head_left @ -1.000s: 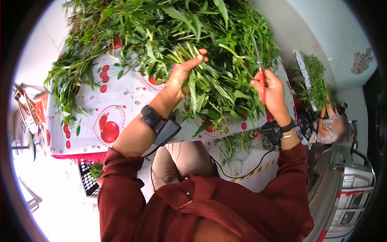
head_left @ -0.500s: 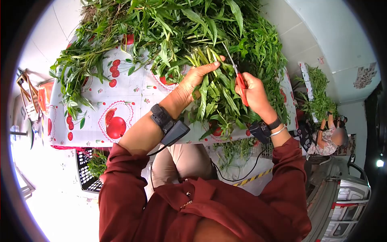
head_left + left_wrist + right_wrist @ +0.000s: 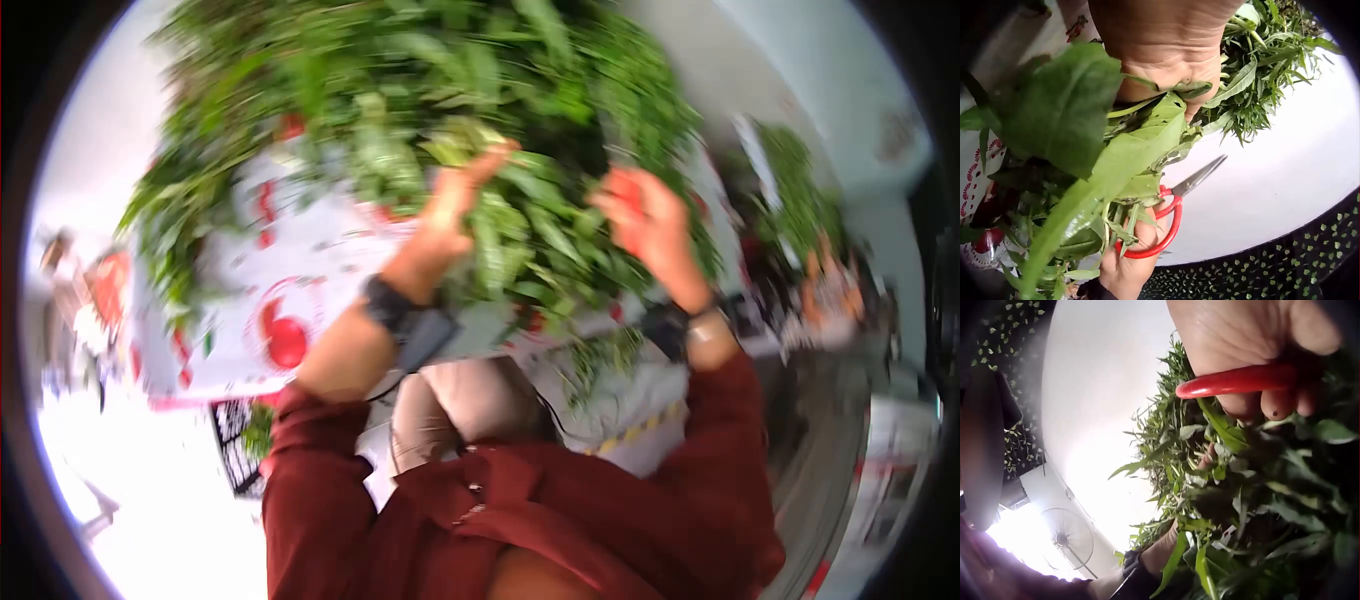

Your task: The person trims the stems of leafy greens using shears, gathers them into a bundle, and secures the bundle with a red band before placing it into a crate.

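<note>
In the blurred head view, my left hand [image 3: 450,205] grips a bunch of leafy green stems [image 3: 500,235], cut ends up beside the thumb and leaves hanging below. The left wrist view shows the palm closed round the bunch, with long leaves [image 3: 1129,150] close to the camera. To its right, my right hand [image 3: 650,225] holds red-handled scissors [image 3: 625,190]; their metal blades [image 3: 1200,175] show in the left wrist view. In the right wrist view the fingers curl round the red handle [image 3: 1235,381], above more leaves. The scissors and the bunch look apart.
A large heap of greens [image 3: 350,60] covers the far part of the table, whose cloth [image 3: 340,240] has a red fruit print. A black crate [image 3: 235,450] stands on the floor at left. At right are another pile of greens [image 3: 795,180] and a blurred person [image 3: 835,295].
Over the last second the scissors went in toward the bunch's cut ends, then back a little to the right and down. The left hand keeps its grip. The head view has shifted and blurred.
</note>
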A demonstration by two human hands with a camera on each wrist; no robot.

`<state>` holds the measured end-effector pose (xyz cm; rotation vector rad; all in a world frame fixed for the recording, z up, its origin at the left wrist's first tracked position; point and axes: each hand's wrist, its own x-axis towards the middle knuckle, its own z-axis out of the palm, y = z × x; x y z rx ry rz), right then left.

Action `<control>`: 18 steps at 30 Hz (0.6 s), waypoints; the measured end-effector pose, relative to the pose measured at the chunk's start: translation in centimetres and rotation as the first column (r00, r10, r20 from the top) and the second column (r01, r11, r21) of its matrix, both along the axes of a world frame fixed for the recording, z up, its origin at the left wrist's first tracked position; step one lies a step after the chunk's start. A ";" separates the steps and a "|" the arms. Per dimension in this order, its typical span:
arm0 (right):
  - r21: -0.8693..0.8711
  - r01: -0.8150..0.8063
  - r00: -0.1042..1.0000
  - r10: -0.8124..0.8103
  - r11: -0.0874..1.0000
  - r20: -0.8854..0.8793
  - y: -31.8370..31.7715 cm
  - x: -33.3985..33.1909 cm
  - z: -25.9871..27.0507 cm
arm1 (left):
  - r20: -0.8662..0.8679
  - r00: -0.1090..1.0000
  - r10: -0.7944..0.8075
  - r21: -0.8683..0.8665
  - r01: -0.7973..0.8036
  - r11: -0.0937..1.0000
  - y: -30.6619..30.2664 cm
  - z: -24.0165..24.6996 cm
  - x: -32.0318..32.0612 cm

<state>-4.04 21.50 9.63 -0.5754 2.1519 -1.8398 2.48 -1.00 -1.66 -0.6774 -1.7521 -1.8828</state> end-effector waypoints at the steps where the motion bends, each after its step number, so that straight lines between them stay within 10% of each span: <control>1: 0.259 0.053 0.974 0.008 0.964 -0.228 1.2 -0.3 0.5 | -0.069 0.997 -0.044 0.070 0.049 0.996 0.2 -1.0 -0.5; 3: 0.242 0.120 0.987 -0.089 0.963 -0.137 3.2 -1.2 0.8 | -0.184 0.982 -0.036 0.061 0.048 0.997 0.1 -1.6 -1.3; 4: 0.215 0.145 0.985 -0.121 0.966 -0.123 3.9 -1.1 1.1 | 0.388 0.900 -0.198 0.414 0.022 0.910 0.5 5.3 2.7; 6: 0.193 0.198 0.976 -0.175 0.961 -0.128 6.2 -2.2 0.3 | 0.526 0.732 -0.433 0.736 -0.136 0.663 1.1 2.9 -1.4; 8: 0.202 0.172 0.981 -0.149 0.964 -0.124 7.7 -2.5 -0.2 | 0.660 0.691 -0.296 0.653 -0.333 0.680 1.3 3.5 -1.3; 12: 0.262 0.235 0.968 -0.202 0.936 -0.146 10.9 -2.3 -1.5 | 0.498 0.745 -0.444 0.800 -0.196 0.568 1.5 3.7 -1.1; 18: 0.300 0.376 0.926 -0.366 0.877 -0.091 12.8 -1.3 -2.6 | 0.545 0.822 -0.165 0.577 -0.225 0.785 1.4 3.0 -0.9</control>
